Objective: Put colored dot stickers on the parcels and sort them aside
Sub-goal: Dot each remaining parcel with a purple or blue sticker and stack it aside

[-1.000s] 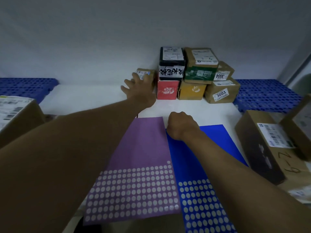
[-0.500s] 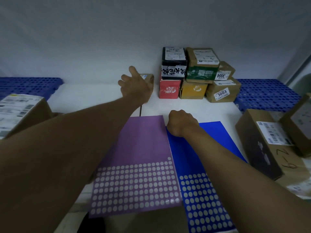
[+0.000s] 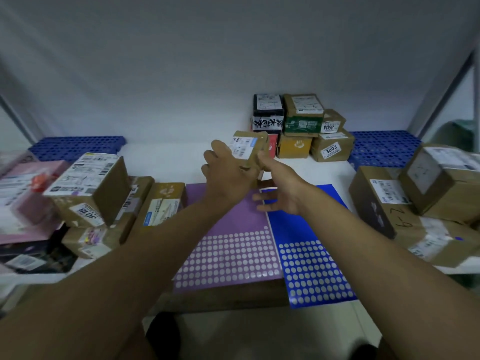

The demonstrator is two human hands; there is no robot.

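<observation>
Parcel (image 3: 248, 149), a small brown carton with a white barcode label facing up, sits lifted above the bench (image 3: 166, 162), tilted, near the middle of the view. The left hand (image 3: 228, 175) grips it from the 7 o'clock side, fingers curled round its near edge. The right hand (image 3: 279, 188) reaches in at 5 o'clock of the carton, fingers spread and mostly straight over the top of the sheets; its thumb lies against the carton's right corner, though whether it truly bears on it I cannot tell.

Under the hands lie two sticker sheets side by side, edges touching: a purple sheet (image 3: 228, 245) and, at its 3 o'clock, a blue sheet (image 3: 309, 261). Each carries rows of pale dots on its near half.

At 12 o'clock, against the back wall, stands a stack of boxes (image 3: 301, 126); two carry labels reading 3003 and 3004. At 9 o'clock a pile of cartons (image 3: 91, 188) crowds the bench edge, one marked 3018 upside down. At 3 o'clock more brown cartons (image 3: 420, 203) sit together, one handwritten with Z-9, one bearing a small blue dot (image 3: 459, 239).
</observation>
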